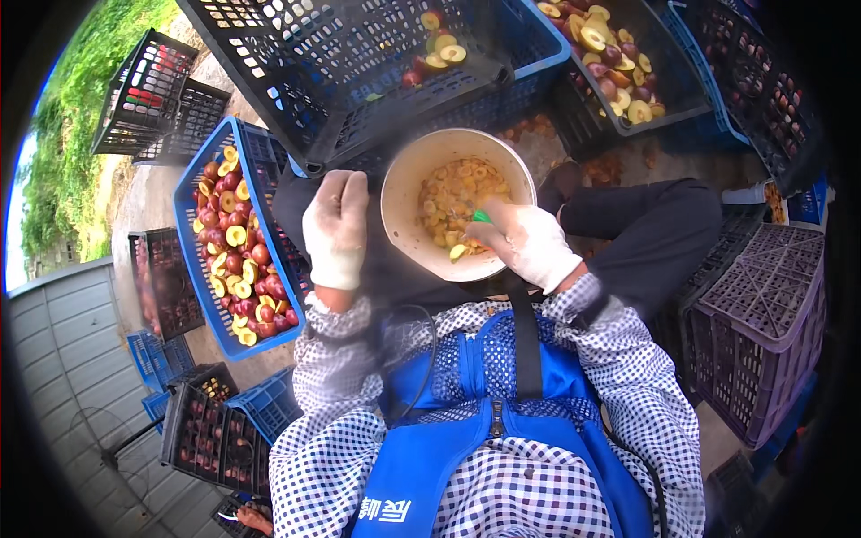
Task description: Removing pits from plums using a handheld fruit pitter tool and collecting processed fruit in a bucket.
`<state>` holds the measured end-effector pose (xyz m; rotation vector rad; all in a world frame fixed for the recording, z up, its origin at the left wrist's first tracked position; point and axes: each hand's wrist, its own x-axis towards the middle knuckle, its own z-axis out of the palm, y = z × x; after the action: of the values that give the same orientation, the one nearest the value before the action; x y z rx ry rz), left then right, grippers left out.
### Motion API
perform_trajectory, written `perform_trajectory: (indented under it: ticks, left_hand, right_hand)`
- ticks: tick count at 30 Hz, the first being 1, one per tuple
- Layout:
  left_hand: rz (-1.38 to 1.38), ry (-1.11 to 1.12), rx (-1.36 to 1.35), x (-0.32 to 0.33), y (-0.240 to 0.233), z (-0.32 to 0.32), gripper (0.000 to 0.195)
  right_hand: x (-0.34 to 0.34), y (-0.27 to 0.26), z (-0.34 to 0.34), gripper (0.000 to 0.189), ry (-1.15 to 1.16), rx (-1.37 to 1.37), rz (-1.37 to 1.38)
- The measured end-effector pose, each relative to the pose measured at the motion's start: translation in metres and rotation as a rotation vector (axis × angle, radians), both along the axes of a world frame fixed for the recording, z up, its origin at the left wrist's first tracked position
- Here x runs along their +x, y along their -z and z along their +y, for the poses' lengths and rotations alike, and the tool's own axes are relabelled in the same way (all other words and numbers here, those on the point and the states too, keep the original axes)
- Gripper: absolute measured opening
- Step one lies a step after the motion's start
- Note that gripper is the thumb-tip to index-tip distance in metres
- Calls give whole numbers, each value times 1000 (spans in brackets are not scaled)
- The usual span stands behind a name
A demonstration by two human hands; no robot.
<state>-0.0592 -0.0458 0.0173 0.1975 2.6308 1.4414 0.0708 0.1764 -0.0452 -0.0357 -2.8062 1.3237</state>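
Observation:
My right hand, in a white work glove, reaches over the white bucket. A small green-handled tool is gripped in it, with the working end hidden or blurred. Just below those fingers is a yellow piece of fruit. Inside the bucket lie many yellowish fruit pieces. My left hand, also gloved in white, is raised over my left thigh beside a black crate corner. Its fingers are curled, and whether they hold anything cannot be seen.
A blue crate of whole and halved plums stands at left. Ahead, a tilted black crate holds a few plums beside a fuller plum crate. Purple crates rise at right. Part of another person shows bottom left.

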Motion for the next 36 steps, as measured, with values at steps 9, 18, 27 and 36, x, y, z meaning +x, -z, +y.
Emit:
perform_trajectory:
  ticks: [9, 18, 27, 36]
  left_hand:
    - [150, 70, 27, -109, -33, -6, 39]
    - [-122, 543, -678, -249, 109, 145, 55]
    - [-711, 434, 120, -257, 109, 108, 37]
    - [-868, 381, 895, -117, -1, 86, 50]
  right_hand:
    - [-25, -11, 8, 24, 125, -277, -188]
    - [-30, 12, 11, 22, 97, -205, -251]
    - [-44, 9, 20, 22, 198, -331, -223]
    - [-40, -28, 23, 36, 342, -497, 80]
